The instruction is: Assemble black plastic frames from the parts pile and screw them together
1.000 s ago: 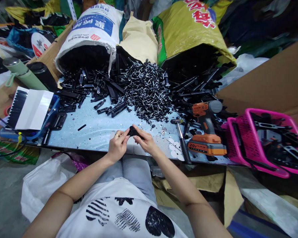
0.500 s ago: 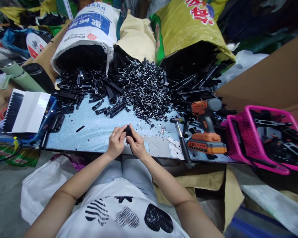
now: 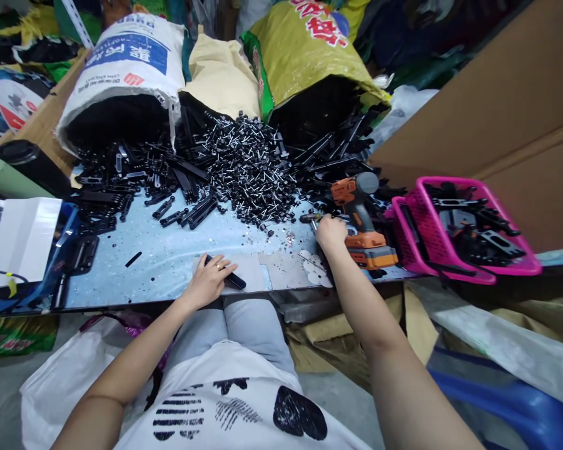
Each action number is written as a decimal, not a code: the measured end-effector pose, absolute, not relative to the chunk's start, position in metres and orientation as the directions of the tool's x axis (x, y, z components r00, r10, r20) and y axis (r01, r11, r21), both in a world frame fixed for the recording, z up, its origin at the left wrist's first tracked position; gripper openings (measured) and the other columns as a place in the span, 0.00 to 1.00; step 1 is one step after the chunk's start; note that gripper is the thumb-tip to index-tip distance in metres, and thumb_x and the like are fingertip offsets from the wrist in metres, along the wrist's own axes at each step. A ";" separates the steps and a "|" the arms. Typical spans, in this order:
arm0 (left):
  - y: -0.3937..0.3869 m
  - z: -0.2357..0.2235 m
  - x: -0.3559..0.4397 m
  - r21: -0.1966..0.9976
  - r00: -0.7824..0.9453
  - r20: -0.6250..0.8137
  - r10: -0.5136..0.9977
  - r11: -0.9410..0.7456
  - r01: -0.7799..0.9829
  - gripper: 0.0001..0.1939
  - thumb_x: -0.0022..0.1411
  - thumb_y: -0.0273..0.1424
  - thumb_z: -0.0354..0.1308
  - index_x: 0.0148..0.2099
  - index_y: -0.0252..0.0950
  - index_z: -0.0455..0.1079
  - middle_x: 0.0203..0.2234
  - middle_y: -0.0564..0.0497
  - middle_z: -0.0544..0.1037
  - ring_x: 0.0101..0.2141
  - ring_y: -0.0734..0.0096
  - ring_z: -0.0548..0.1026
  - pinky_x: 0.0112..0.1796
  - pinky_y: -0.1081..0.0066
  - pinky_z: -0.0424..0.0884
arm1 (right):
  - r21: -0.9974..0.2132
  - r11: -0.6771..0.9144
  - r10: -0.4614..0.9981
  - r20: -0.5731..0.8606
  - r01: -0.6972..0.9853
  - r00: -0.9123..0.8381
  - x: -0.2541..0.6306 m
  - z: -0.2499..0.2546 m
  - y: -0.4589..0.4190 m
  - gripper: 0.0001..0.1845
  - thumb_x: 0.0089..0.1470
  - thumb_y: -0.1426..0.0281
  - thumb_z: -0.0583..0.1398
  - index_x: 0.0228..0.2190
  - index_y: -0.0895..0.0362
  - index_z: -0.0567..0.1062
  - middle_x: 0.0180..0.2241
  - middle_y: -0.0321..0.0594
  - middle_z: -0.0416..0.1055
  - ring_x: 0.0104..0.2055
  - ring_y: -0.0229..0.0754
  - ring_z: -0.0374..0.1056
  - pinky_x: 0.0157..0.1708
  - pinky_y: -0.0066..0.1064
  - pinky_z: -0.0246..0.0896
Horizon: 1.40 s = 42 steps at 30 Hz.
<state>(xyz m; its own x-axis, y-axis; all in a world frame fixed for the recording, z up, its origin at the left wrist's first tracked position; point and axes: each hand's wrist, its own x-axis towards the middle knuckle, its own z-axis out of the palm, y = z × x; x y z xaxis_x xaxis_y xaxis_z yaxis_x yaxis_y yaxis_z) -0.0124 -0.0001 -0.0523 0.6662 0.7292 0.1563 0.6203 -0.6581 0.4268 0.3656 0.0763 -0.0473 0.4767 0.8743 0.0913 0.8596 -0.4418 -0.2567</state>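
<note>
My left hand (image 3: pixel 209 280) lies on a black plastic part (image 3: pixel 229 279) and presses it flat on the light blue table (image 3: pixel 169 250) near its front edge. My right hand (image 3: pixel 331 232) is closed round the hammer (image 3: pixel 308 218), whose metal head shows just left of the fist. An orange cordless drill (image 3: pixel 363 219) stands right beside that hand. A heap of small black pieces with silver pins (image 3: pixel 251 169) lies behind both hands.
Three open sacks at the back, white (image 3: pixel 122 69), tan (image 3: pixel 223 78) and yellow (image 3: pixel 309 56), spill black plastic parts. A pink basket (image 3: pixel 455 228) of black parts sits at the right, below brown cardboard (image 3: pixel 502 106). A white booklet (image 3: pixel 21 234) lies over a blue tray at the left.
Both hands held the black part together before. Now the left hand pins it on the table, while the right hand has moved right and closed on the hammer beside the drill. The camera turned right.
</note>
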 end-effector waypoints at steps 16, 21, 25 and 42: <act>0.002 -0.037 0.009 0.796 0.375 0.126 0.919 -0.319 0.515 0.24 0.64 0.38 0.51 0.60 0.37 0.58 0.48 0.40 0.69 0.46 0.61 0.71 0.45 0.59 0.68 | -0.807 -0.214 0.945 -0.030 0.550 0.325 0.281 -0.020 0.048 0.36 0.47 0.63 0.62 0.55 0.60 0.57 0.36 0.47 0.72 0.33 0.41 0.68 0.32 0.33 0.63; 0.012 -0.031 0.030 0.980 0.174 -0.185 0.967 0.196 -0.043 0.23 0.63 0.43 0.50 0.53 0.31 0.63 0.28 0.49 0.73 0.25 0.76 0.72 0.28 0.74 0.70 | -0.977 0.064 0.997 0.053 0.202 -0.060 0.189 -0.032 -0.008 0.21 0.56 0.55 0.53 0.43 0.57 0.69 0.32 0.41 0.73 0.30 0.38 0.69 0.28 0.31 0.65; 0.012 -0.030 0.014 0.985 0.149 -0.113 0.982 0.092 0.143 0.19 0.57 0.40 0.58 0.45 0.31 0.70 0.24 0.53 0.69 0.19 0.80 0.67 0.21 0.77 0.65 | -0.631 0.367 0.930 0.240 0.684 -0.278 0.196 -0.017 -0.033 0.18 0.58 0.57 0.53 0.39 0.56 0.74 0.36 0.47 0.73 0.40 0.45 0.68 0.41 0.37 0.61; 0.012 -0.041 0.008 0.349 0.681 -0.049 0.731 -0.626 0.697 0.31 0.51 0.50 0.60 0.49 0.34 0.62 0.43 0.41 0.70 0.46 0.51 0.68 0.46 0.57 0.62 | -0.060 0.603 0.788 -0.116 0.796 -0.605 0.224 -0.038 -0.024 0.21 0.63 0.56 0.44 0.42 0.55 0.69 0.35 0.43 0.69 0.35 0.40 0.63 0.30 0.29 0.44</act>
<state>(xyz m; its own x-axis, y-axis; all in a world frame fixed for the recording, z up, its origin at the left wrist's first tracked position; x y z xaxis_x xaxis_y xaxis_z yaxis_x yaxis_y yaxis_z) 0.0080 0.0122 -0.0408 0.6809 0.7307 -0.0486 0.6972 -0.6265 0.3485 0.2235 -0.0238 -0.0382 -0.6051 0.7876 -0.1159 0.7958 0.6026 -0.0595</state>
